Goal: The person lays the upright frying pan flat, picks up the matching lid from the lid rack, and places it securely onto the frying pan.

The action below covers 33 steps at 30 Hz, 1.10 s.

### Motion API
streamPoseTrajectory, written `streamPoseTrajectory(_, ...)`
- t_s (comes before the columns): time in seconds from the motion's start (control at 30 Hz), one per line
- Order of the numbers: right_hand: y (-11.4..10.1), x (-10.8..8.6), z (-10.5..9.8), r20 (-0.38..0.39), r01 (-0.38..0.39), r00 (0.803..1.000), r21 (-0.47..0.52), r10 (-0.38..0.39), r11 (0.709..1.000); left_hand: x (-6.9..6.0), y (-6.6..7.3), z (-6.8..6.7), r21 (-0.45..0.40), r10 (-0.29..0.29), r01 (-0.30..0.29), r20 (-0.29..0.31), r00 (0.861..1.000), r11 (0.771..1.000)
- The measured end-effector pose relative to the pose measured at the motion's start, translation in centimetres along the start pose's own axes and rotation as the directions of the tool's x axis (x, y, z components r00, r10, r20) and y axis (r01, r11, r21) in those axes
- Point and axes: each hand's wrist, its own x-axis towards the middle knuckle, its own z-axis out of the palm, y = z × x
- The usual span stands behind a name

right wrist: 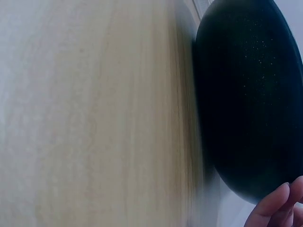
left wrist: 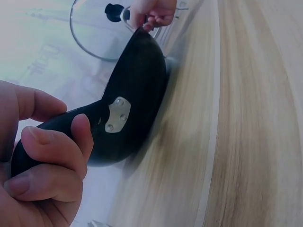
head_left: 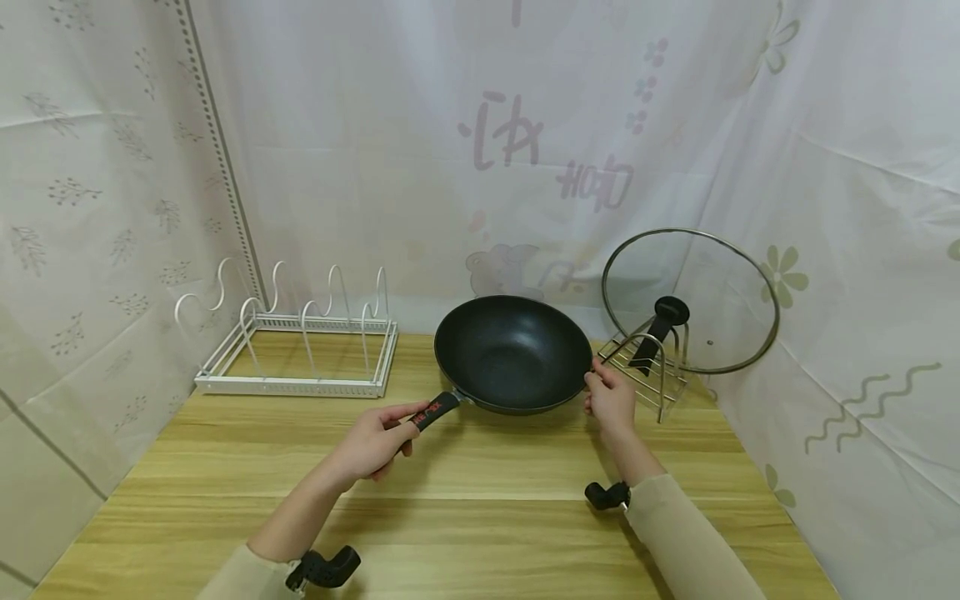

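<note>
A black wok (head_left: 513,346) is at the middle of the table, its dark inside facing up and toward me. My left hand (head_left: 375,443) grips its black handle (head_left: 437,409), fingers curled round it in the left wrist view, where the metal bracket (left wrist: 118,116) and its rivets show. On the opposite side, my right hand (head_left: 611,398) pinches the wok's rim between thumb and fingers; the right wrist view shows those fingertips (right wrist: 274,201) at the edge. Whether the wok's base touches the table I cannot tell.
Left of the wok stands a white wire rack (head_left: 292,387) with several curved dividers. A glass lid (head_left: 720,292) with a black knob (head_left: 671,310) leans upright in a small metal stand (head_left: 662,387), close beside my right hand. White printed curtains (head_left: 360,167) enclose the wooden table (head_left: 465,533).
</note>
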Motion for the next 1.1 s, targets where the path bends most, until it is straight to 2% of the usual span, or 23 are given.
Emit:
streamPoseTrajectory(0.4, -0.1, -1.0, 0.5, -0.030, 0.003, 1.000, 0.028, -0.002, 1.000, 0.4, 0.0, -1.4, 0.017, -0.014, 0.013, 0.029, 0.999, 1.000)
streamPoseTrajectory(0.7, 0.1, -1.6, 0.7, -0.024, 0.020, 1.000, 0.063, -0.018, 0.998, 0.8, 0.0, -2.4, 0.037, -0.007, 0.006, 0.049, 0.999, 0.999)
streamPoseTrajectory(0.83, 0.0, -1.8, 0.8, -0.028, 0.024, 0.999, 0.061, -0.022, 0.998, 1.0, 0.0, -2.7, 0.047, 0.002, -0.004, 0.058, 0.998, 0.999)
streamPoseTrajectory(1.1, -0.1, -2.1, 1.1, -0.061, 0.035, 0.998, 0.019, -0.034, 0.999, 1.4, -0.2, -3.4, 0.046, -0.022, 0.019, 0.062, 0.998, 0.999)
